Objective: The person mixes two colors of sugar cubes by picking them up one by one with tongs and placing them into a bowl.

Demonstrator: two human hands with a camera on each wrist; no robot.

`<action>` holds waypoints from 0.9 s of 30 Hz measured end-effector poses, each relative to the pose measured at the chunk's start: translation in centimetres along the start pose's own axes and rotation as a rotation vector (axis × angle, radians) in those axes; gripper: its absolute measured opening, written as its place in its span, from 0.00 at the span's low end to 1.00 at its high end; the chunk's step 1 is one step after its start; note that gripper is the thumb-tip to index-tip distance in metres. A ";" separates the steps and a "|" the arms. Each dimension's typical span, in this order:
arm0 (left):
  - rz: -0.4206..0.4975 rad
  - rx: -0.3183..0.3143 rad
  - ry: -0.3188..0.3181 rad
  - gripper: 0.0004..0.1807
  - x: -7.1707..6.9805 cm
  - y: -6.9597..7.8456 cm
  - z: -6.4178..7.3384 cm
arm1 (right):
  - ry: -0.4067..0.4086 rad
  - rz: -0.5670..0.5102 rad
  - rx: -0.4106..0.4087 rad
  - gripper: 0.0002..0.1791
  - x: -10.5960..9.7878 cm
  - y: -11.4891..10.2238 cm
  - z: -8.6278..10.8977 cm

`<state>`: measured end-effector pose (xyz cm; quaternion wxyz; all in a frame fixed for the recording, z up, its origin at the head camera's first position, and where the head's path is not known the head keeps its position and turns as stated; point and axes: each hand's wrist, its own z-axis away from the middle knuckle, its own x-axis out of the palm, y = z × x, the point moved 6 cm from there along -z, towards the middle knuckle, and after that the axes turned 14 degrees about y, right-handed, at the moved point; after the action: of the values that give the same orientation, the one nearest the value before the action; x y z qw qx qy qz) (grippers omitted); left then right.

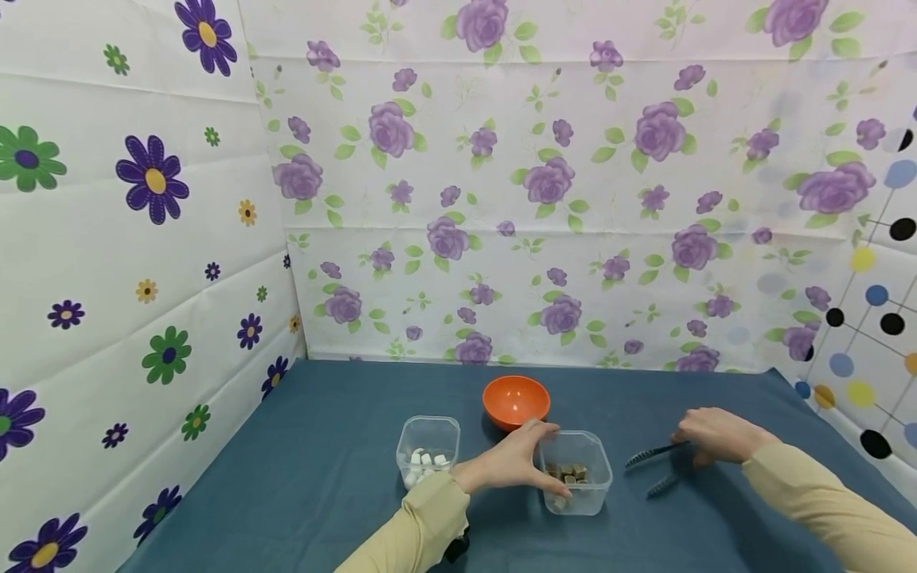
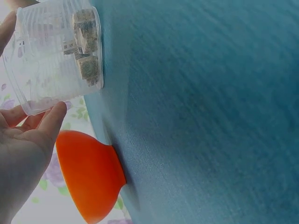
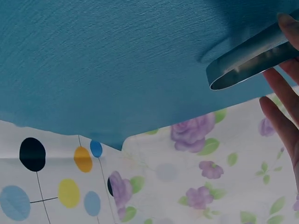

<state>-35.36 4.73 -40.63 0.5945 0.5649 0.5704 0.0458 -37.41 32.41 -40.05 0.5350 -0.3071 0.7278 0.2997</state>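
Counter [image 1: 315, 469], one: was covered in blue.

Hands, two. Left hand [image 1: 503, 463]: fingers were clamped across the rim of the right-hand container [image 1: 582, 503]. Right hand [image 1: 723, 436]: fingers were pinched on the tongs [image 1: 650, 454].

Containers, two, clear. The right-hand container stood on the counter between both hands; judged light, thin-walled and slightly slippery, best held by opposite sides near the rim. The left-hand container [image 1: 430, 432] stood left of the left hand.

Orange bowl [image 1: 516, 402], one: stood behind, between the containers; looked rigid and light, best taken by its rim.

Tongs, one pair: arms stood apart; appeared smooth and springy, best squeezed midway along.

Brown cubes [image 1: 579, 471], in the right-hand container: at least four, full count hidden; probably light and firm.

White pieces [image 1: 426, 459], in the left-hand container: at least five, overlapping, full count unclear; probably light, perhaps soft.
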 end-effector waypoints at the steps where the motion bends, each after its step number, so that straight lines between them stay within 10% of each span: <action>1: 0.004 0.003 0.001 0.42 0.0 0.0 0.0 | 0.005 -0.003 0.002 0.16 0.0 0.1 0.0; 27: 0.110 -0.023 0.038 0.40 0.3 -0.4 0.3 | 0.172 -0.298 0.342 0.05 -0.3 0.1 -0.2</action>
<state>-35.23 4.60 -41.18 0.5867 0.5875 0.5491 0.0957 -37.48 32.36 -39.74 0.5534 -0.3406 0.7575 0.0624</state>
